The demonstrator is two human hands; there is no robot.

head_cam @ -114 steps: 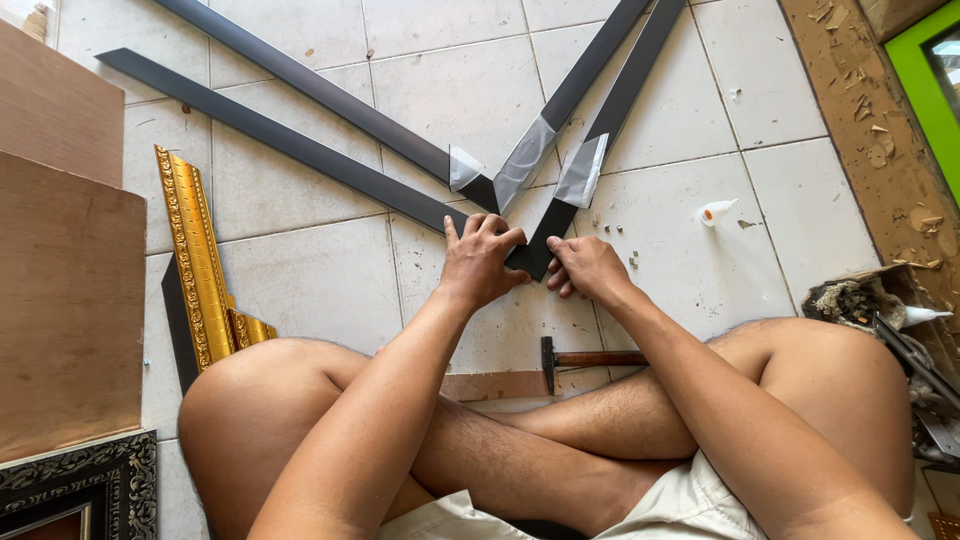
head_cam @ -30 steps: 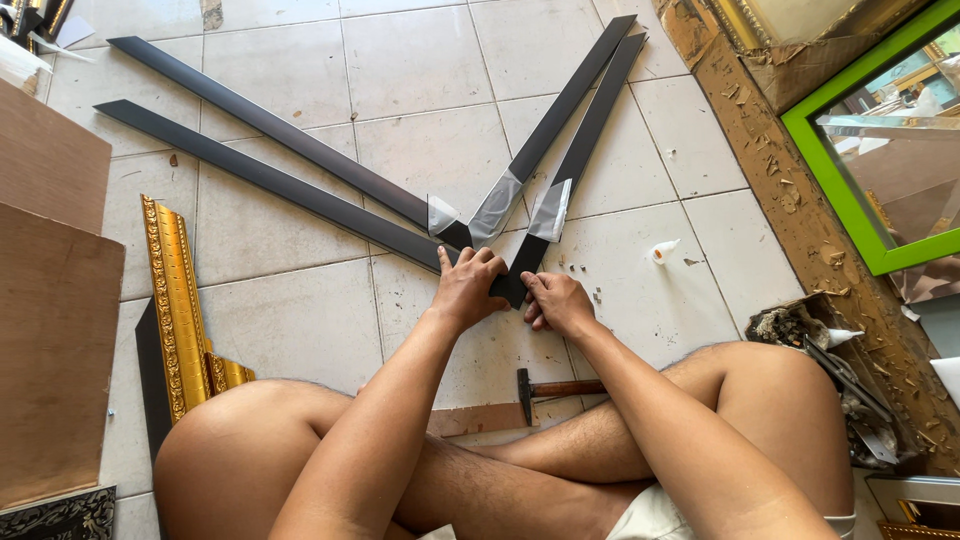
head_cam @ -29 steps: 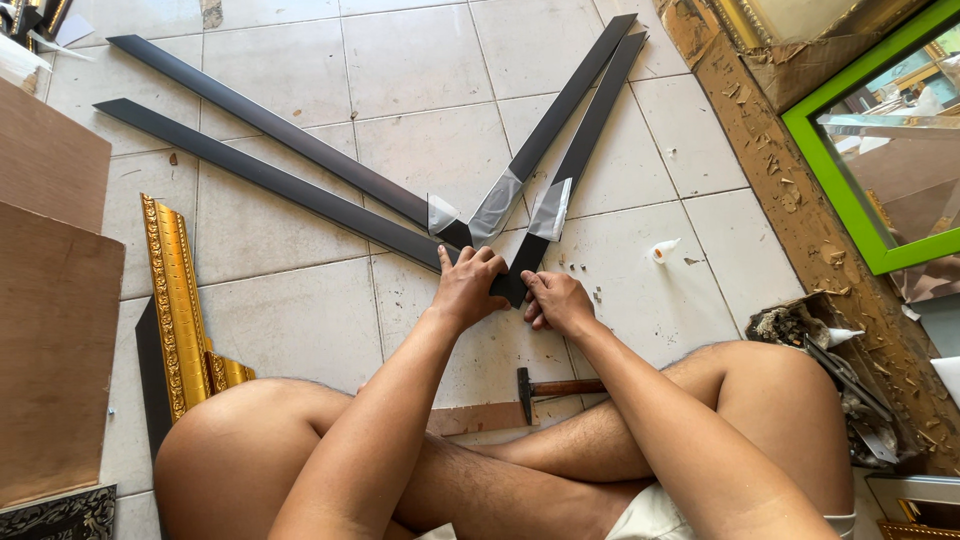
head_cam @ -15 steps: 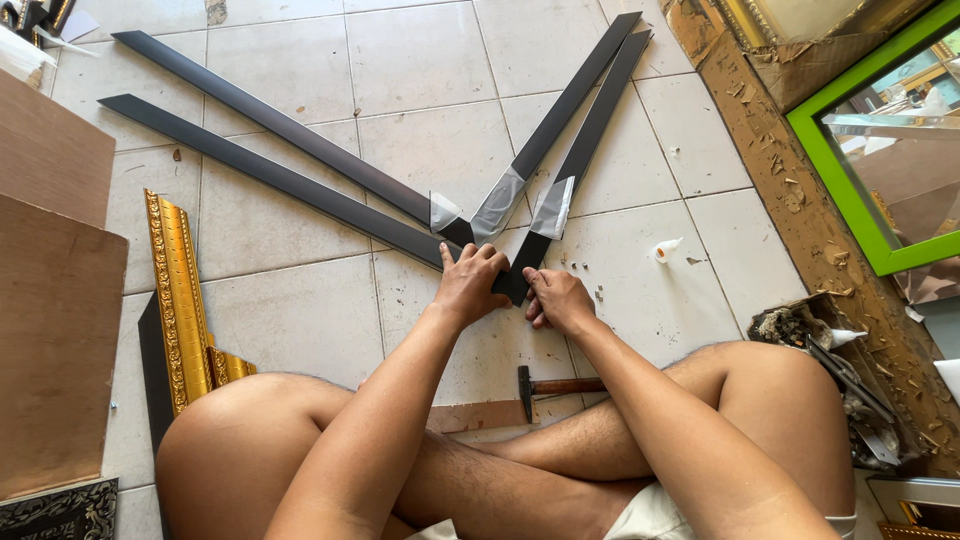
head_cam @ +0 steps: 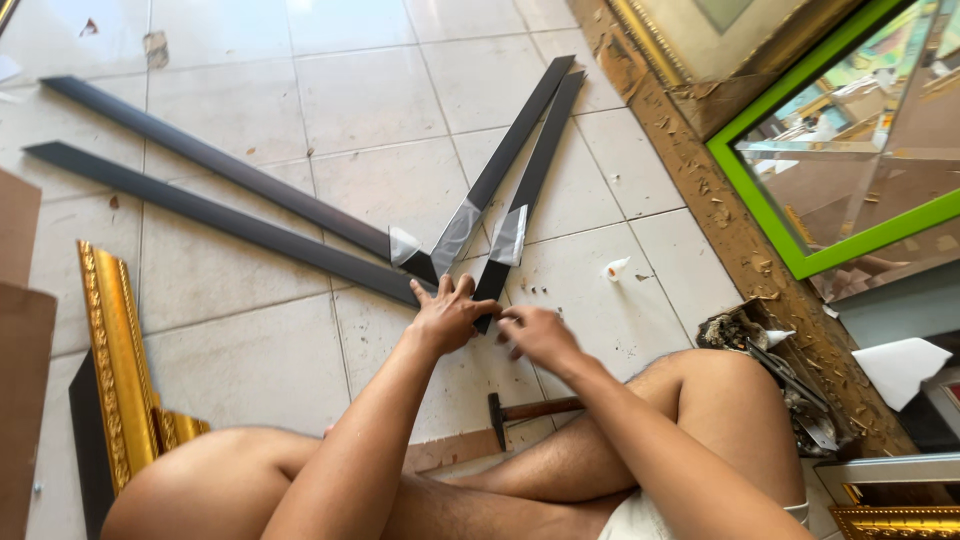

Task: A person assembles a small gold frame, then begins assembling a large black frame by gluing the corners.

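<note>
I sit cross-legged on a tiled floor. Four long black frame strips lie fanned out in front of me, two to the left (head_cam: 230,225) and two to the right (head_cam: 520,165), with clear tape wrapped near their close ends. My left hand (head_cam: 447,318) lies flat with spread fingers on the near ends of the strips where they meet. Just to its right, my right hand (head_cam: 537,335) is slightly blurred; its fingers touch the end of the rightmost strip.
A hammer (head_cam: 525,412) lies between my legs. Gold moulding (head_cam: 120,370) and brown boards (head_cam: 20,330) are at left. A green-framed mirror (head_cam: 830,170) and a gilt frame (head_cam: 700,40) stand at right, beside a small white roll (head_cam: 615,268) and a tool pile (head_cam: 770,355).
My head has tilted, so the view has shifted left and up. My left fingers have spread flat over the strip ends, and my right hand has moved slightly off them.
</note>
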